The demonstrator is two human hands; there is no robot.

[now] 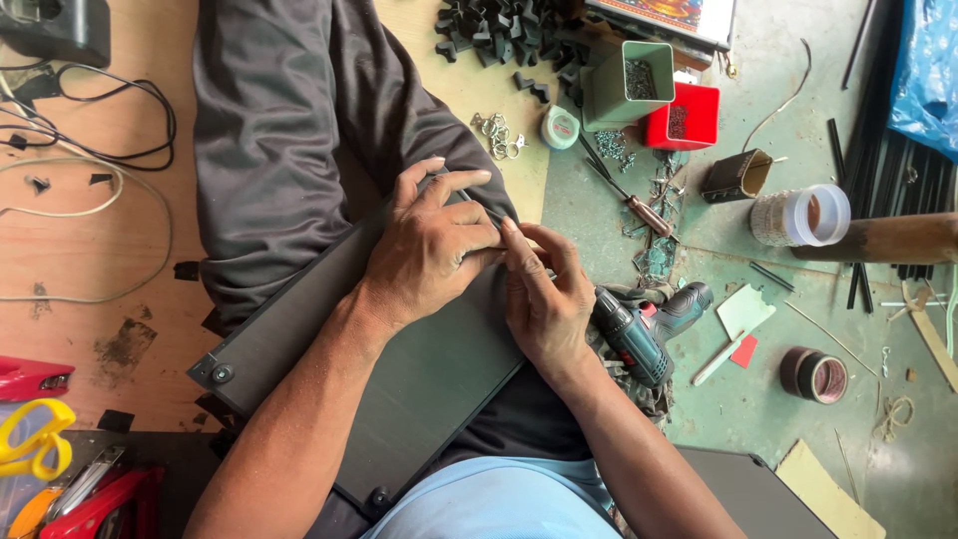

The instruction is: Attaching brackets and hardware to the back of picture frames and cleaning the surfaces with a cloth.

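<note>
Hands perhaps at panel edge

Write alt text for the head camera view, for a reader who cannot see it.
A seated person's left hand and right hand press together on the far corner of a dark flat panel lying across their lap. A cordless drill lies right of the hands. Beyond it, a green floor holds a red box, a tape roll and a screwdriver.

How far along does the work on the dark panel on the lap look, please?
Done: the dark panel already carries corner fittings at its near end. In hand: the left hand and right hand press together at its far edge. Left: the cordless drill lies unused beside them; loose black corner pieces wait on the floor.
</note>
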